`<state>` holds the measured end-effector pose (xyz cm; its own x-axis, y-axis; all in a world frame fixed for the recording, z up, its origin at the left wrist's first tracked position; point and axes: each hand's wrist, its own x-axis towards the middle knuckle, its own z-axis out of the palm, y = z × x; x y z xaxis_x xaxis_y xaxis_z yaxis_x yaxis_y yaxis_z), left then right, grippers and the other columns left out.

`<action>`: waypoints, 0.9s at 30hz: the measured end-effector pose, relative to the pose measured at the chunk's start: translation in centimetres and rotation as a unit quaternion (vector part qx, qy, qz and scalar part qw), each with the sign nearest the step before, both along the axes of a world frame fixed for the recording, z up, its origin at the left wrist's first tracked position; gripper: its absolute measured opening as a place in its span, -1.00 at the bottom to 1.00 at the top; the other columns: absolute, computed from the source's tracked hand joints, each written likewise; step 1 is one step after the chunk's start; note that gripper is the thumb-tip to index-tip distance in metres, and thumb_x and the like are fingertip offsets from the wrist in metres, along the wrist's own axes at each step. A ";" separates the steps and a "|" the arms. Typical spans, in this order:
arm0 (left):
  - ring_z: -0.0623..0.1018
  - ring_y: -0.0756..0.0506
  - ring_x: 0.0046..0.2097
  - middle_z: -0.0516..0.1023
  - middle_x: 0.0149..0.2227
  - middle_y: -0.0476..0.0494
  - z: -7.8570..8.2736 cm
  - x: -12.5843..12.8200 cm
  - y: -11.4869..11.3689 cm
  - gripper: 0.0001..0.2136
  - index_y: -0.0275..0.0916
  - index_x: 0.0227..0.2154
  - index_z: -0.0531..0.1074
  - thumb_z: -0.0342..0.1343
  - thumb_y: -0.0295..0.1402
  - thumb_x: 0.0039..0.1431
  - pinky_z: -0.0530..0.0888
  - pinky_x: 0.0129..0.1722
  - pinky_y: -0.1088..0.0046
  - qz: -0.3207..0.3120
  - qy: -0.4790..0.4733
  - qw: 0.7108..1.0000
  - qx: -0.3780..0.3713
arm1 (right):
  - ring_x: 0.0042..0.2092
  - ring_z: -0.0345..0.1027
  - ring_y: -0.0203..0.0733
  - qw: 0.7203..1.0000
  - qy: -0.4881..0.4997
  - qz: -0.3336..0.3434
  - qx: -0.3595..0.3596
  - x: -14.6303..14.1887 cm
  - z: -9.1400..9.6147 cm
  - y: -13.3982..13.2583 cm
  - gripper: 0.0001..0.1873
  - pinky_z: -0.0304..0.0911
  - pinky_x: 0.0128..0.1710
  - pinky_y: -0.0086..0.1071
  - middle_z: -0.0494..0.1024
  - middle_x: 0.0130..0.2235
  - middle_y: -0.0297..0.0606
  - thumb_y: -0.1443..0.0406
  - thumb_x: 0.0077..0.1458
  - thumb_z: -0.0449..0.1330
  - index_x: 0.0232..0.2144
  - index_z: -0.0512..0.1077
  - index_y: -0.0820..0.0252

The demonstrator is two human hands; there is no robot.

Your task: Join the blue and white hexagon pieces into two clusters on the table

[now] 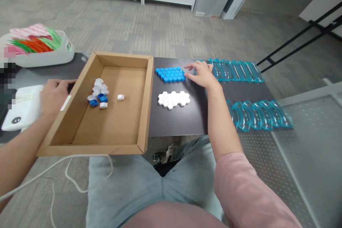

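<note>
Blue hexagon tiles (171, 74) touching right hand (202, 74) (open, flat), left hand (54, 97) gripping cardboard tray (145, 114) rim

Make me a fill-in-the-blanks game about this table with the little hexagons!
1. The right hand touches the patch of ____ hexagons.
2. Loose blue and white pieces lie inside the ____ box.
3. The left hand is at the box's ____ wall.
Missing words: blue, cardboard, left.
</note>
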<state>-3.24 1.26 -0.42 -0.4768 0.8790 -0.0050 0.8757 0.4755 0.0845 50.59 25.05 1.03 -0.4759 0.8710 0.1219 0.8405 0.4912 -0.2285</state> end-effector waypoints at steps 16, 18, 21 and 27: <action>0.49 -0.50 0.42 0.52 0.36 -0.47 -0.4 0.6 0.3 -0.28 -0.24 0.55 0.55 -0.17 -0.14 0.51 0.46 0.51 -0.11 0.058 0.001 0.998 0.031 | 0.28 0.47 0.35 0.997 0.058 0.040 -0.007 -0.7 -0.7 -0.1 -0.62 0.14 0.31 0.18 0.71 0.17 -0.04 0.04 0.54 0.26 0.24 0.69 -0.04; 0.49 -0.48 0.41 0.53 0.33 -0.45 -0.4 0.5 0.3 -0.28 -0.22 0.55 0.55 -0.17 -0.13 0.50 0.46 0.50 -0.08 0.056 0.004 0.998 0.032 | 0.30 0.46 0.38 0.997 0.055 0.050 -0.005 -0.9 -0.7 -0.2 -0.59 0.15 0.32 0.19 0.70 0.19 -0.03 0.03 0.52 0.29 0.26 0.69 -0.04; 0.48 -0.50 0.42 0.52 0.34 -0.47 -0.3 0.4 0.3 -0.24 -0.25 0.56 0.53 -0.11 -0.03 0.46 0.44 0.52 -0.09 0.055 0.000 0.998 0.023 | 0.31 0.45 0.41 0.997 0.047 0.064 -0.001 -1.0 -0.7 -0.3 -0.57 0.16 0.33 0.21 0.68 0.22 0.00 0.01 0.52 0.29 0.28 0.68 -0.03; 0.53 -0.51 0.37 0.56 0.32 -0.44 -0.5 -0.2 0.6 -0.28 -0.18 0.52 0.60 -0.20 -0.08 0.53 0.49 0.47 -0.11 0.072 -0.028 0.996 0.039 | 0.34 0.41 0.46 0.998 0.046 0.035 0.030 -1.8 -1.5 0.0 -0.58 0.19 0.32 0.27 0.62 0.29 0.06 0.05 0.61 0.17 0.30 0.68 -0.07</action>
